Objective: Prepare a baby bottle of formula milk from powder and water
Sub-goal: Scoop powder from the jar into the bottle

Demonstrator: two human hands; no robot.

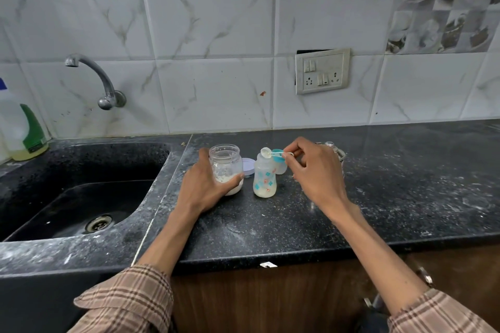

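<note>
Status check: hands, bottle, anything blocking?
Left hand grips powder jar on counter. Right hand pinches scoop, bowl over open baby bottle. Powder already in bottle. Bottle cap close behind; mouth unobstructed.

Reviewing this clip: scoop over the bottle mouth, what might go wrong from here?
1. The scoop is about as wide as the narrow mouth of the baby bottle, so powder may spill onto the counter.
2. The right hand only pinches the scoop; nothing steadies the bottle, since the left hand holds the jar. A nudge might tip it.
</note>
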